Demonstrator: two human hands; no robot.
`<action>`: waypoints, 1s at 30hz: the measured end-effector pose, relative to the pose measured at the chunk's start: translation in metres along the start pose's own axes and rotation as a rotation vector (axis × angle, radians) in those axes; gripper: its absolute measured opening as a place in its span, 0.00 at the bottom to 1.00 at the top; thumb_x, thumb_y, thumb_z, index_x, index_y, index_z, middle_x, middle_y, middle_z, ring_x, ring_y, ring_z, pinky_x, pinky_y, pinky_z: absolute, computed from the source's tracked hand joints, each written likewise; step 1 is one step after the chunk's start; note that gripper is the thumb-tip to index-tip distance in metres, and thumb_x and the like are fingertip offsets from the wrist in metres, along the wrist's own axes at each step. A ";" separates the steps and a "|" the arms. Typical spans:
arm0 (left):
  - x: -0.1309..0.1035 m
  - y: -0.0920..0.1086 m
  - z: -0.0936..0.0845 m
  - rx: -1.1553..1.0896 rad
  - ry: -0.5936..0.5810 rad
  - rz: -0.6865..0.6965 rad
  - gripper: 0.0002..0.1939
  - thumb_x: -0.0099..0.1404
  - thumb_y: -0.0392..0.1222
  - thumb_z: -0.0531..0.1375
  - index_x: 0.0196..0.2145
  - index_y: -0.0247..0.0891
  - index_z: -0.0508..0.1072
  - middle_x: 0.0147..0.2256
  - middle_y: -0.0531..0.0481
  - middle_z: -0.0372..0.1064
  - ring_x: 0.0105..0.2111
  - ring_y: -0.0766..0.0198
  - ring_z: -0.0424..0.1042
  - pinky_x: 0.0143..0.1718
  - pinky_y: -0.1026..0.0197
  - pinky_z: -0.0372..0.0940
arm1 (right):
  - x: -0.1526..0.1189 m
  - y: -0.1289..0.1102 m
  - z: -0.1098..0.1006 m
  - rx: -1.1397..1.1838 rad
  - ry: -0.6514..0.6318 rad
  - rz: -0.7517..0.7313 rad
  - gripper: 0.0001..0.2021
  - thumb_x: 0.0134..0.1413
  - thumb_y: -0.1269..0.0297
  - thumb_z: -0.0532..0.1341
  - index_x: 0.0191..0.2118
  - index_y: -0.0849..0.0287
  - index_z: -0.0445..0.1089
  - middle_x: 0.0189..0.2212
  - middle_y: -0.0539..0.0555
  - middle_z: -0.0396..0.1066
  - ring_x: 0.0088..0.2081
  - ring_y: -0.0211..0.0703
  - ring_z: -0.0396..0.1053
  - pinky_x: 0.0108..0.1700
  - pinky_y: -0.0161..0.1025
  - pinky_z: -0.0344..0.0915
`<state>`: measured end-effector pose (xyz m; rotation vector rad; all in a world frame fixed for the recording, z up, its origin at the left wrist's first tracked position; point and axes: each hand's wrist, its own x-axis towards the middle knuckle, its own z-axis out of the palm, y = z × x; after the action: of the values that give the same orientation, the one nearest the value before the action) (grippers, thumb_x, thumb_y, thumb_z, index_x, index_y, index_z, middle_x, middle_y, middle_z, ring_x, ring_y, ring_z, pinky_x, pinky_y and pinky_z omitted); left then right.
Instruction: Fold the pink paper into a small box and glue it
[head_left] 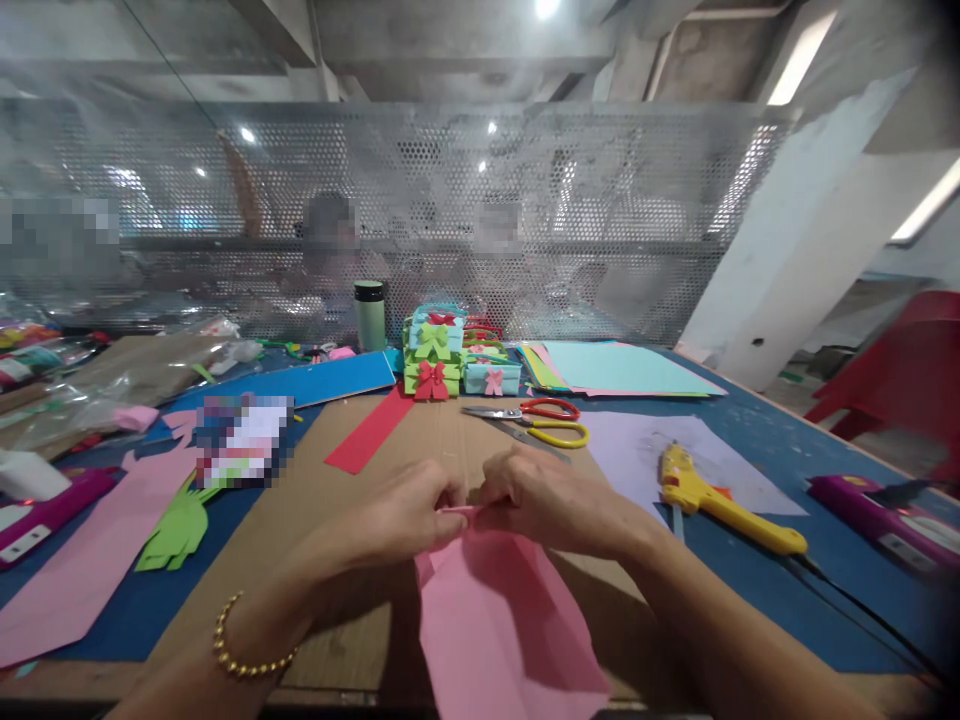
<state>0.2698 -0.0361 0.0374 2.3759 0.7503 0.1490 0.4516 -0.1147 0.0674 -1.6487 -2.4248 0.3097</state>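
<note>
1. The pink paper [510,630] hangs toward me, low in the middle; my left hand [405,505] and right hand [551,500] are both pinched on its far edge, close together. My fingers hide most of that edge.
2. Below lies brown cardboard [300,530] on the blue tabletop [840,600].
3. To my left are a long pink cut-out [90,550], green cut-outs [176,530] and a purple device [60,515]; a blurred patch hides something beside them.
4. To my right, a yellow glue gun [720,505] lies partly on a lilac sheet [697,455], its cord trailing toward me. Another purple device [877,515] sits at the far right.
5. Just beyond my knuckles lie scissors [555,432] with red and yellow loops; a red strip [371,430] slants left of them.
6. Farther, green boxes [411,375] and a pale-blue box [472,378] carry paper bows; I can't see inside them.
7. Behind stands a green flask [370,325], its black lid on. Coloured sheets [630,367] are stacked right, clear plastic bags [187,350] heaped left.
8. A perforated screen [600,230] closes the back; a red chair [892,360] stands off to the right.
</note>
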 end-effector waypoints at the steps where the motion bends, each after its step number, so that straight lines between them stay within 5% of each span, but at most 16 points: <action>1: 0.000 -0.001 -0.001 0.013 -0.001 -0.003 0.09 0.57 0.41 0.55 0.22 0.37 0.64 0.21 0.56 0.56 0.24 0.68 0.55 0.24 0.63 0.46 | 0.000 0.002 0.000 -0.001 -0.004 -0.003 0.07 0.55 0.67 0.64 0.29 0.61 0.78 0.26 0.53 0.74 0.27 0.34 0.62 0.30 0.33 0.50; 7: -0.003 0.002 -0.002 0.000 -0.016 0.081 0.10 0.58 0.40 0.55 0.20 0.36 0.65 0.20 0.56 0.50 0.22 0.69 0.51 0.23 0.61 0.43 | -0.002 -0.001 -0.001 0.009 -0.049 -0.016 0.06 0.54 0.68 0.63 0.31 0.60 0.78 0.27 0.53 0.74 0.28 0.35 0.62 0.29 0.33 0.51; 14: -0.003 0.004 0.004 -0.005 -0.058 0.180 0.08 0.58 0.35 0.54 0.25 0.37 0.71 0.21 0.55 0.60 0.23 0.69 0.57 0.23 0.63 0.47 | 0.000 -0.005 0.007 0.102 -0.080 0.022 0.08 0.53 0.66 0.63 0.26 0.60 0.76 0.19 0.46 0.67 0.22 0.31 0.52 0.26 0.33 0.47; 19: -0.007 0.009 -0.016 -0.157 0.027 0.106 0.12 0.64 0.41 0.52 0.38 0.37 0.74 0.34 0.50 0.72 0.33 0.63 0.67 0.32 0.63 0.59 | 0.001 0.002 0.006 0.031 0.010 0.018 0.07 0.49 0.72 0.60 0.23 0.61 0.73 0.21 0.47 0.69 0.23 0.31 0.53 0.26 0.34 0.44; 22: -0.010 0.011 -0.026 -0.286 0.109 0.039 0.17 0.66 0.48 0.54 0.47 0.35 0.71 0.41 0.44 0.71 0.39 0.60 0.69 0.39 0.60 0.63 | 0.001 0.008 0.003 -0.024 0.019 0.060 0.07 0.46 0.72 0.60 0.21 0.62 0.70 0.20 0.47 0.68 0.22 0.30 0.52 0.25 0.36 0.41; 24: -0.010 0.009 -0.024 -0.333 0.050 0.034 0.25 0.63 0.50 0.59 0.54 0.34 0.66 0.44 0.42 0.69 0.41 0.58 0.69 0.40 0.58 0.64 | 0.002 0.014 0.001 -0.051 0.041 0.109 0.07 0.46 0.72 0.60 0.20 0.62 0.69 0.19 0.47 0.67 0.21 0.30 0.51 0.25 0.36 0.39; 27: -0.007 0.003 -0.014 -0.293 -0.026 0.027 0.41 0.58 0.45 0.63 0.65 0.38 0.52 0.43 0.42 0.69 0.38 0.58 0.70 0.37 0.58 0.65 | 0.003 0.020 0.001 -0.047 0.074 0.160 0.08 0.46 0.71 0.59 0.19 0.62 0.67 0.19 0.47 0.66 0.21 0.30 0.51 0.25 0.36 0.39; 30: -0.002 0.000 -0.007 -0.215 0.072 -0.013 0.43 0.57 0.36 0.59 0.67 0.37 0.48 0.38 0.45 0.70 0.34 0.59 0.69 0.35 0.59 0.64 | 0.004 0.021 0.000 -0.031 0.100 0.172 0.09 0.46 0.71 0.59 0.19 0.62 0.66 0.19 0.47 0.65 0.21 0.30 0.51 0.25 0.36 0.39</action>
<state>0.2659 -0.0334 0.0428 2.1704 0.7442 0.2965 0.4687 -0.1033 0.0622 -1.8437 -2.2322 0.2095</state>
